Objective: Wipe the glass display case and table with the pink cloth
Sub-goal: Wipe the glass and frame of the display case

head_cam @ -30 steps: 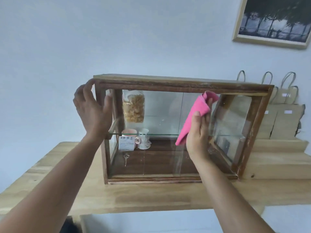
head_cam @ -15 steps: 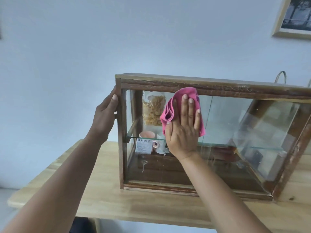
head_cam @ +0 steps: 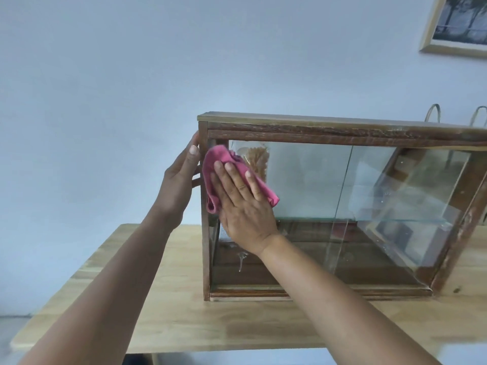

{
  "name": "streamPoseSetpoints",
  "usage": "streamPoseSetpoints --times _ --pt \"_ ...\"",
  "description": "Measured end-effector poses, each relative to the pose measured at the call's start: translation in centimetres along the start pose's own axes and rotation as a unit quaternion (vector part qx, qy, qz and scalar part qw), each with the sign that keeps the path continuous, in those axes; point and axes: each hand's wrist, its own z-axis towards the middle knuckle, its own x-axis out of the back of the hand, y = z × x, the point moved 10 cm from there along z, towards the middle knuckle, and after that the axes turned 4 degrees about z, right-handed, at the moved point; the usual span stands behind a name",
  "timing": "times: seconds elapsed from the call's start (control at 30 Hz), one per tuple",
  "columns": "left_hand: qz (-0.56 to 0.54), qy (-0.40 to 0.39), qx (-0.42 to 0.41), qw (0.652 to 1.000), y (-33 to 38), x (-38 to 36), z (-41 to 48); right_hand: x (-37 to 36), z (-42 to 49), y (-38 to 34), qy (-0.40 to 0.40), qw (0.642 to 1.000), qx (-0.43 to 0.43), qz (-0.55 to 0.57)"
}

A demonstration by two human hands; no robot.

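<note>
A wood-framed glass display case [head_cam: 342,129] stands on a light wooden table [head_cam: 168,306]. My right hand [head_cam: 242,206] lies flat on the front glass near its upper left corner, pressing the pink cloth [head_cam: 220,159] against the pane. My left hand [head_cam: 179,185] holds the case's left upright post from outside. Behind the glass a bag of golden food [head_cam: 259,159] shows just right of the cloth. A glass shelf [head_cam: 369,219] crosses the inside.
A framed picture [head_cam: 458,25] hangs on the wall at the upper right. Paper bag handles [head_cam: 434,113] stick up behind the case on the right. The table's front edge runs below my forearms, with floor beyond the left end.
My right hand slid the pink cloth leftward across the front glass, from the right half to the upper left corner. My left hand stayed on the left post.
</note>
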Motion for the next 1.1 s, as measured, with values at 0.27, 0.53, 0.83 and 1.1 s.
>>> streamPoseSetpoints --times 0.27,0.53,0.83,1.1 --pt "0.068 0.000 -0.002 0.998 -0.7 -0.4 -0.1 -5.5 -16.2 -6.0 -0.226 0.940 0.250 -0.056" --pt "0.014 -0.008 0.032 0.999 -0.7 -0.1 0.5 0.6 0.1 2.3 -0.048 0.999 0.011 -0.012" --pt "0.060 0.040 0.078 0.994 -4.4 -0.9 -2.7 -3.8 -12.7 -5.4 -0.154 0.983 0.096 0.017" --pt "0.085 0.097 0.081 0.988 -6.1 -1.2 -4.5 -3.4 -17.7 -6.9 -0.189 0.972 0.134 0.048"
